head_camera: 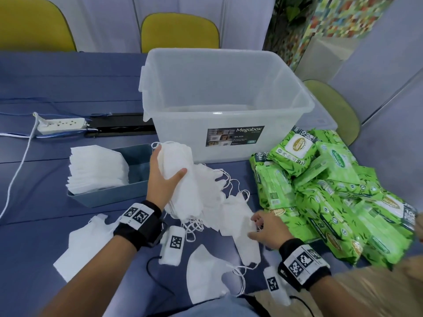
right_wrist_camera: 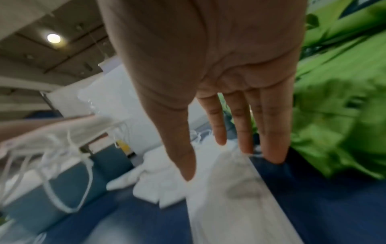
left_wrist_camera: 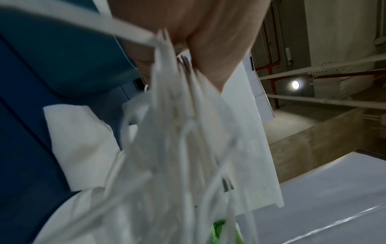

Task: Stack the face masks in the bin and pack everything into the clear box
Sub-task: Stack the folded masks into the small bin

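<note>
My left hand (head_camera: 166,170) grips a thick bundle of white face masks (head_camera: 180,179), held above the table between the blue bin (head_camera: 109,197) and the clear box (head_camera: 219,106). In the left wrist view the bundle (left_wrist_camera: 177,140) hangs blurred with its ear loops dangling. The bin holds a neat stack of masks (head_camera: 96,170) on its left side. My right hand (head_camera: 263,227) has straight fingers (right_wrist_camera: 271,132) touching a loose mask (head_camera: 238,218) on the table; that mask (right_wrist_camera: 229,189) lies under the fingertips. More loose masks (head_camera: 206,277) lie near me. The clear box looks empty.
A heap of green wet-wipe packs (head_camera: 332,191) lies right of the box and my right hand. A power strip (head_camera: 61,125) with its cord sits at the far left. Yellow chairs (head_camera: 178,33) stand behind the blue-covered table (head_camera: 57,88).
</note>
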Tool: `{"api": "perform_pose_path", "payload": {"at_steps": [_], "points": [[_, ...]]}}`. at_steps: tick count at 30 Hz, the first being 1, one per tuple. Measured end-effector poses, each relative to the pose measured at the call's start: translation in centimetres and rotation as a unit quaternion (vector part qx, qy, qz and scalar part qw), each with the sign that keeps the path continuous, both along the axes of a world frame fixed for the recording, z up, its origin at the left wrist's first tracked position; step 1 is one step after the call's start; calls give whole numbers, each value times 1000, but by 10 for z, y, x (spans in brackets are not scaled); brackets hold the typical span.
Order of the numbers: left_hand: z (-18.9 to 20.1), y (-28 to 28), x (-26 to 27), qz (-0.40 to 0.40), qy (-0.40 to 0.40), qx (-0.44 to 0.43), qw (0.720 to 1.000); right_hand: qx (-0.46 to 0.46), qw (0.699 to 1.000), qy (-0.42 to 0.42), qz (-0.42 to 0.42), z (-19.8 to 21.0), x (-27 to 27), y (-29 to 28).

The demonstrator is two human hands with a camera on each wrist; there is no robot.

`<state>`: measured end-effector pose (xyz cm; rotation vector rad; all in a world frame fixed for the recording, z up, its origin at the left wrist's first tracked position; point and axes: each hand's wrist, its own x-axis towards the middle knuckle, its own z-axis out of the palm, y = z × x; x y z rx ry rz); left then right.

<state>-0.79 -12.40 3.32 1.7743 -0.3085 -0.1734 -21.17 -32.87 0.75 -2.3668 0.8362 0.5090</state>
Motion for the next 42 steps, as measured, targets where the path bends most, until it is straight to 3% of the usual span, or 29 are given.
{"api": "perform_pose_path", "payload": {"at_steps": [2, 6, 15, 21, 29, 38, 42], "points": [[-1, 0, -1, 3, -3, 6, 1000, -18, 999, 37, 5, -13, -7, 6], [-5, -3, -7, -19, 32, 29, 999, -47, 997, 0, -53, -34, -7, 18], [-20, -13, -14, -72, 90, 38, 993, 25, 990, -42, -133, -49, 12, 18], [-14, -13, -16, -82, 104, 39, 990, 12, 987, -67, -146, -52, 17, 28], [-12, -3, -9, -81, 64, 42, 994, 22, 973, -188, -135, -18, 16, 19], [-8, 1, -11, -96, 69, 27, 993, -135, 940, -310, -40, 38, 22, 1], [-12, -3, -10, -105, 74, 32, 991, -162, 900, -405, -24, 47, 29, -3]]}}
